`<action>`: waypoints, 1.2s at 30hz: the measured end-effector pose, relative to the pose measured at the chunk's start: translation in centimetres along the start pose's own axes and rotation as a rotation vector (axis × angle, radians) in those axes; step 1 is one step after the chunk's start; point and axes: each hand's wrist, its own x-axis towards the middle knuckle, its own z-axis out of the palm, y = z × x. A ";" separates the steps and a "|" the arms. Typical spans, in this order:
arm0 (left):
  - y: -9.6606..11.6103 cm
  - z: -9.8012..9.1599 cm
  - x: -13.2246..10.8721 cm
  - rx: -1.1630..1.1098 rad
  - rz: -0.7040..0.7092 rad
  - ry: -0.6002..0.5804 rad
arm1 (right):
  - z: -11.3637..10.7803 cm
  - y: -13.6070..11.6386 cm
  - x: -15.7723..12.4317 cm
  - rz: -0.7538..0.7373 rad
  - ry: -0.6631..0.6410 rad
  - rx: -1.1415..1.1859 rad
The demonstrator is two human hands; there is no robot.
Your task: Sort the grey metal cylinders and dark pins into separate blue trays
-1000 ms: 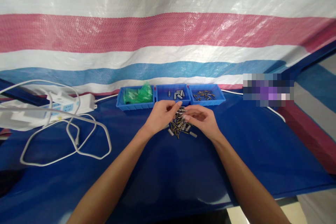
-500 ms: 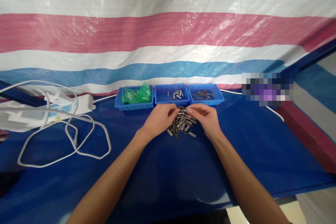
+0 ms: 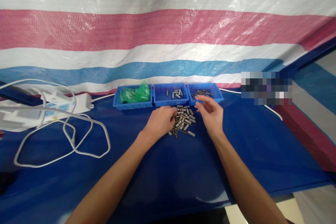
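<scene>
A pile of short grey metal cylinders and thin brass-coloured pins (image 3: 183, 120) lies on the blue table. At the pile's left edge is my left hand (image 3: 160, 120), fingers curled in and closed; whatever lies between the fingertips is hidden. My right hand (image 3: 212, 115) is raised to the right of the pile, in front of the right blue bin (image 3: 219, 95). Its thumb and fingers are apart, with nothing visible between them. Thin pins (image 3: 203, 93) lie in that bin. The middle blue bin (image 3: 162, 103) holds several grey cylinders (image 3: 177, 94).
The left blue bin (image 3: 133, 105) contains green plastic film (image 3: 143, 92). A white power strip (image 3: 82, 103) and looped white cable (image 3: 106, 136) occupy the table's left side. A striped plastic sheet (image 3: 157, 31) hangs behind. Something blurred out (image 3: 266, 87) sits at the back right.
My right hand has lifted off the pile toward the right bin, and its fingers have parted. My left hand has shifted slightly left and down, its fingers curling in at the pile.
</scene>
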 end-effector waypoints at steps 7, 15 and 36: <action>0.2 0.3 0.0 -0.062 -0.080 0.034 | 0.5 -0.1 -0.2 0.023 -0.054 0.005; -0.1 0.1 -0.1 -0.037 -0.065 0.047 | 0.4 0.4 -0.2 0.030 -0.068 0.014; -0.4 0.2 0.3 -0.321 0.014 0.188 | 0.9 -0.8 -0.5 0.059 -0.098 0.053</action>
